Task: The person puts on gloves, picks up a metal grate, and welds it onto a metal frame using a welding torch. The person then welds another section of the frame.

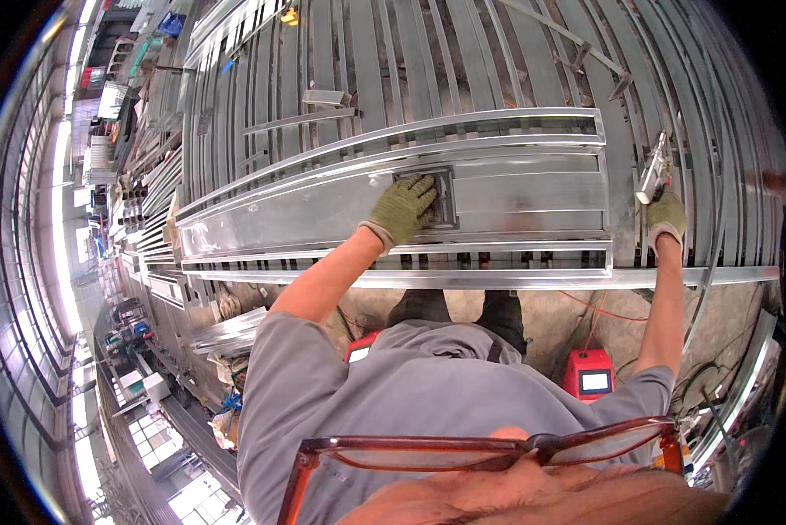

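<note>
My left hand (401,211), in a yellow-green work glove, lies over a dark square frame (446,198) on a long metal panel (305,203). Its fingers are spread a little and reach across the frame, partly hiding it. Off to the right, beyond the panel's end, my gloved right hand (667,215) is closed around a silver gun-shaped tool (653,170). The tool's far end points away from me, above the slatted metal bench; the grip inside the glove is hidden.
Parallel metal slats (415,66) form the bench under the panel. Bright metal rails (393,273) run along its near edge. Beyond the panel lie short metal pieces (325,98) and a yellow object (289,16). Red machines with screens (589,374) and an orange cable (598,309) are below.
</note>
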### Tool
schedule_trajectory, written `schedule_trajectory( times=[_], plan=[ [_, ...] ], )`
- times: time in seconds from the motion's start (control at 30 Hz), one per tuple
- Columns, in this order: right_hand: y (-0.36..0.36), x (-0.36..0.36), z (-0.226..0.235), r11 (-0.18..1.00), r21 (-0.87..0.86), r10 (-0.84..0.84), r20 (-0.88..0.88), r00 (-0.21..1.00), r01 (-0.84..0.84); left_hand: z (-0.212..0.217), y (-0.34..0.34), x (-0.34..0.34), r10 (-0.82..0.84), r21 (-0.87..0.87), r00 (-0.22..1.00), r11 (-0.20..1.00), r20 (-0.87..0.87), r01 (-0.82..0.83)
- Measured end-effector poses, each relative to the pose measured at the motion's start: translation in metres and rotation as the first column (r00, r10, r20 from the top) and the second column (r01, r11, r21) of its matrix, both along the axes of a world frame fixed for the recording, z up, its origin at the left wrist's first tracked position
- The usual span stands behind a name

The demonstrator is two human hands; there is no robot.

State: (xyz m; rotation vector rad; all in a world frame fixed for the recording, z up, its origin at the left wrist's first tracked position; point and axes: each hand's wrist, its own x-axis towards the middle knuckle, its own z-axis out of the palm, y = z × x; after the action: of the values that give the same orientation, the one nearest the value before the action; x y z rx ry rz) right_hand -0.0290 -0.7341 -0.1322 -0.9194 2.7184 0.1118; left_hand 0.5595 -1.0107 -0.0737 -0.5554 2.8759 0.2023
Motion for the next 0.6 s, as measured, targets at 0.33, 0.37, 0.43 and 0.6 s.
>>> schedule_trajectory(
  times=[0.33,0.37,0.43,0.6],
  plan=[
    [0.22,0.104,0.073,0.568,-0.734,-0.162,0.343,0.925,0.372,-0.018,-0.033,-0.004,-0.199,0.056,0.96,0.975,-0.198,0.213],
    [0.242,0.143,0.088,0.452,-0.744,-0.218,0.443,0.869,0.493,-0.016,-0.034,-0.004,-0.196,0.09,0.963,0.972,-0.182,0.215],
    [0.248,0.239,0.128,0.354,-0.768,-0.244,0.476,0.845,0.534,-0.006,-0.04,0.005,-0.177,0.142,0.975,0.97,-0.135,0.196],
    [0.31,0.452,0.17,0.656,-0.653,-0.549,-0.068,0.833,0.379,0.002,-0.08,0.014,-0.126,0.308,0.938,0.923,-0.324,0.231]
  ],
)
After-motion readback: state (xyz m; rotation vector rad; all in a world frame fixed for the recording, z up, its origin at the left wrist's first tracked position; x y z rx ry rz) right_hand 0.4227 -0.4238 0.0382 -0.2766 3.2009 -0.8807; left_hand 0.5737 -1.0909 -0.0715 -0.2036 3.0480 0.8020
